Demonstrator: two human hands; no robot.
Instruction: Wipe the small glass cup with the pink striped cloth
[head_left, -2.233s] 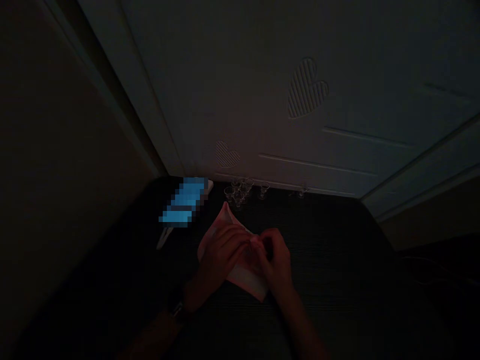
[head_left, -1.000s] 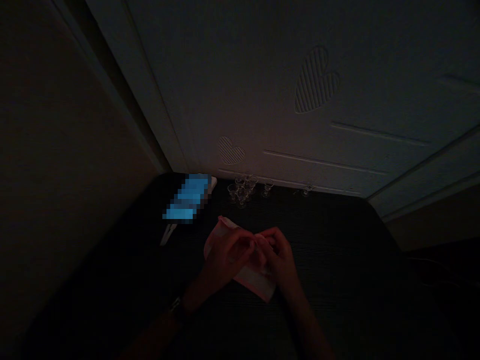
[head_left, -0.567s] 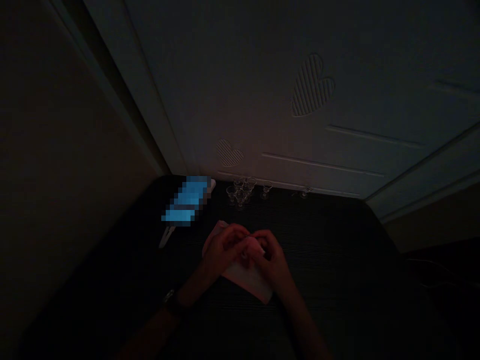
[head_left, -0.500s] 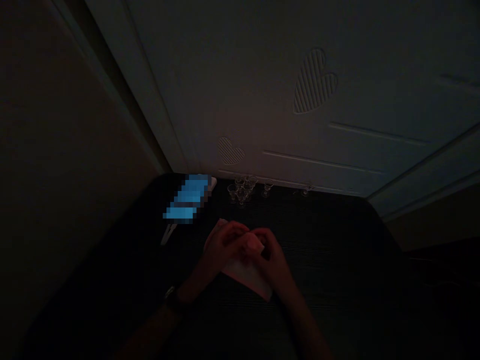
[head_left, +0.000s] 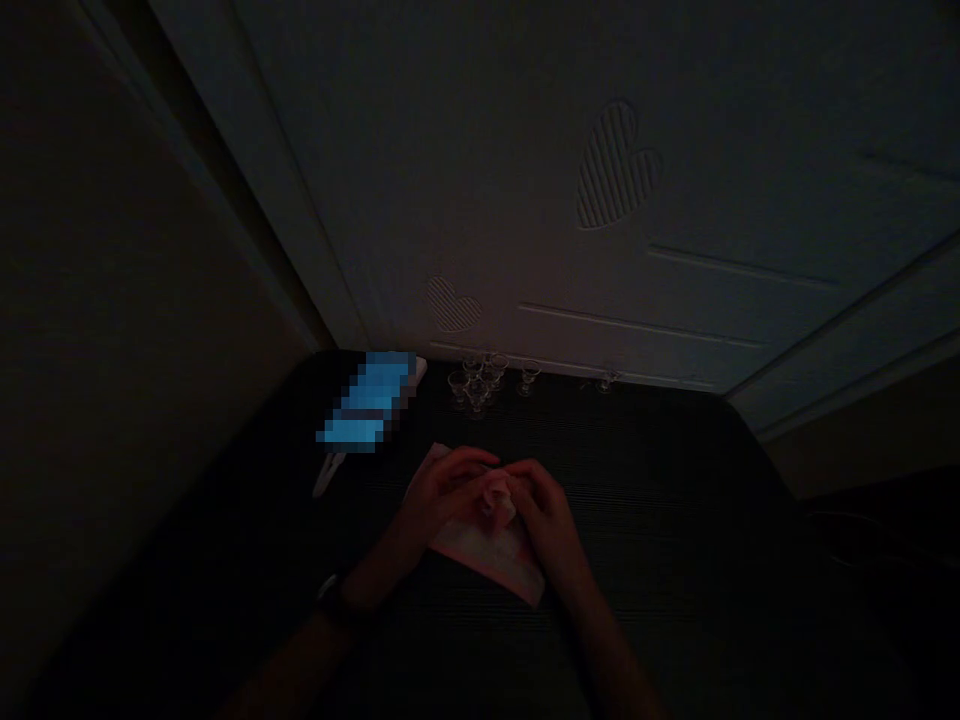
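A pale sheet (head_left: 484,555), cloth or paper, lies tilted on the dark table in reddish light. Its middle is bunched up into a crumpled knob (head_left: 498,497). My left hand (head_left: 441,497) curls round the knob from the left, with the thumb against it. From the right, my right hand (head_left: 546,512) presses on it with thumb and bent fingers. Whether anything is wrapped inside the bunched part cannot be seen. Just beyond my hands stand several small stemmed glasses (head_left: 478,385) in a cluster.
One more stemmed glass (head_left: 529,377) stands beside the cluster, and another small glass (head_left: 607,379) farther right. At the left a lit, blurred screen (head_left: 369,400) rests on a pale stand. A white panel (head_left: 510,180) with raised hearts rises behind the dark tabletop (head_left: 637,500).
My fingers have shifted on the bunched part, so its crumpled folds show more openly between my thumbs. The whole view has moved slightly; the glasses and screen keep their places.
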